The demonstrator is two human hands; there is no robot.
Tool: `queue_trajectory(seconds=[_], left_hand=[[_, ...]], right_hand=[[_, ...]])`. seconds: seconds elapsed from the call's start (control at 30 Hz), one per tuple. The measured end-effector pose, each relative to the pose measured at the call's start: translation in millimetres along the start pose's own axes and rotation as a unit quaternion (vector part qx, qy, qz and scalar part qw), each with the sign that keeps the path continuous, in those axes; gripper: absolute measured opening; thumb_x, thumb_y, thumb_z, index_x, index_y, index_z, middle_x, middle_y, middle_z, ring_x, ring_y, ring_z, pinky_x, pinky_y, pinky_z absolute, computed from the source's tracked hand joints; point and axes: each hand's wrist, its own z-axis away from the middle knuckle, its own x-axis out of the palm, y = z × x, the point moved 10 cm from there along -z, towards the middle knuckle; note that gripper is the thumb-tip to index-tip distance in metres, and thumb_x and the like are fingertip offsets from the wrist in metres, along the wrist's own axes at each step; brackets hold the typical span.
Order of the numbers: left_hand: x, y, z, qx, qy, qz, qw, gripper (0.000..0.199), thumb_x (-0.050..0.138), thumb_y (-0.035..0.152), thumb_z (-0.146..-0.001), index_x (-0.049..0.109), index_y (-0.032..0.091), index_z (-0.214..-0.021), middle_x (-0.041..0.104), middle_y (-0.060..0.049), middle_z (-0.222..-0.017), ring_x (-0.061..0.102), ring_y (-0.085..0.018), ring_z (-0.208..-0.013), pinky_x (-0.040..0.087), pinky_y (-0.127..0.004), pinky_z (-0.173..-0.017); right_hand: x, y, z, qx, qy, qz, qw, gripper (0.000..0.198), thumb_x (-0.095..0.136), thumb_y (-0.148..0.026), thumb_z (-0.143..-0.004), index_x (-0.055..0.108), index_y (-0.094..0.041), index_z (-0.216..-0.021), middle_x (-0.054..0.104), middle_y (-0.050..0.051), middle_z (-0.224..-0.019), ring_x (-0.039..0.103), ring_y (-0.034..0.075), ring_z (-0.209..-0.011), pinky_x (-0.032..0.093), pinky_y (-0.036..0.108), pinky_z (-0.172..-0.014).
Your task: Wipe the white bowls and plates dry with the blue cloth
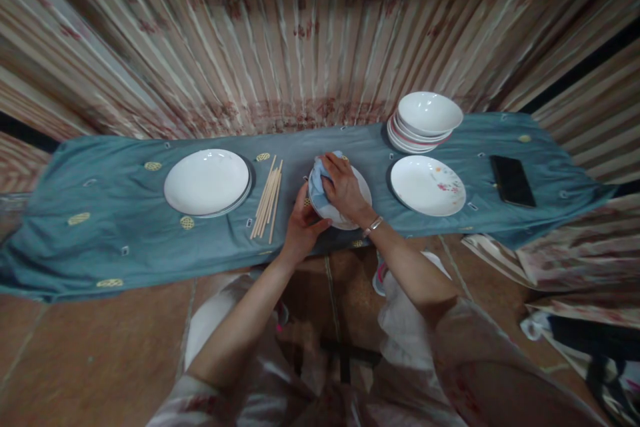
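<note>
A white bowl or deep plate [363, 188] is in front of me at the middle of the cloth-covered table. My left hand [303, 223] grips its near left rim, thumb on the near side. A light blue cloth [319, 180] lies bunched against the inside left of the dish, and my right hand [343, 183] is closed on it, pressing it to the surface. My right hand and the cloth hide much of the dish's inside. Several pale chopsticks [269, 201] lie loosely side by side, left of my left hand.
White plates [207, 181] are stacked on the left. A flower-patterned plate [425, 185] lies at the right, with a stack of bowls [429, 113] behind it. Farther right is a black phone [513, 181]. The table [140, 240] has a teal cloth; a pleated curtain [300, 47] hangs behind.
</note>
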Motion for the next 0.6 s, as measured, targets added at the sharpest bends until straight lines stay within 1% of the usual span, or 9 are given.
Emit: queue_trajectory(seconds=[0.13,0.23,0.4,0.6], left_hand=[[1.9,1.1,1.0,-0.006,0.001,0.006,1.000,0.121,0.094,0.031,-0.056,0.028,0.021,-0.157,0.073,-0.009,-0.118,0.069,-0.027,-0.108,0.053,-0.043,-0.102],[2.5,1.8,1.9,-0.009,0.000,0.003,1.000,0.122,0.094,0.032,-0.056,0.027,0.022,-0.158,0.072,-0.010,-0.120,0.068,-0.028,-0.111,0.053,-0.041,-0.100],[1.2,1.9,2.4,-0.011,0.004,-0.010,1.000,0.123,0.094,0.034,-0.055,0.028,0.022,-0.158,0.073,-0.010,-0.117,0.068,-0.030,-0.112,0.053,-0.043,-0.099],[-0.5,1.2,2.4,-0.010,0.008,-0.013,1.000,0.124,0.094,0.034,-0.055,0.027,0.022,-0.158,0.072,-0.012,-0.123,0.066,-0.032,-0.117,0.053,-0.045,-0.101]], right_hand=[[-4.7,11.9,-2.7,0.023,-0.009,0.025,0.999,0.050,0.046,-0.018,-0.094,0.054,-0.006,-0.143,0.056,0.019,-0.146,0.048,0.030,-0.137,0.035,0.049,-0.121],[-10.4,22.1,-1.1,0.041,-0.012,0.042,0.998,0.050,0.046,-0.016,-0.094,0.054,-0.007,-0.142,0.058,0.020,-0.144,0.050,0.032,-0.134,0.036,0.052,-0.119],[-16.5,38.1,5.9,0.064,-0.031,0.075,0.995,0.051,0.043,-0.012,-0.093,0.053,-0.005,-0.142,0.061,0.022,-0.139,0.054,0.033,-0.128,0.039,0.053,-0.115],[-20.1,45.8,19.8,0.079,-0.065,0.132,0.986,0.052,0.037,-0.011,-0.095,0.047,0.003,-0.144,0.060,0.028,-0.134,0.054,0.035,-0.122,0.042,0.053,-0.109]])
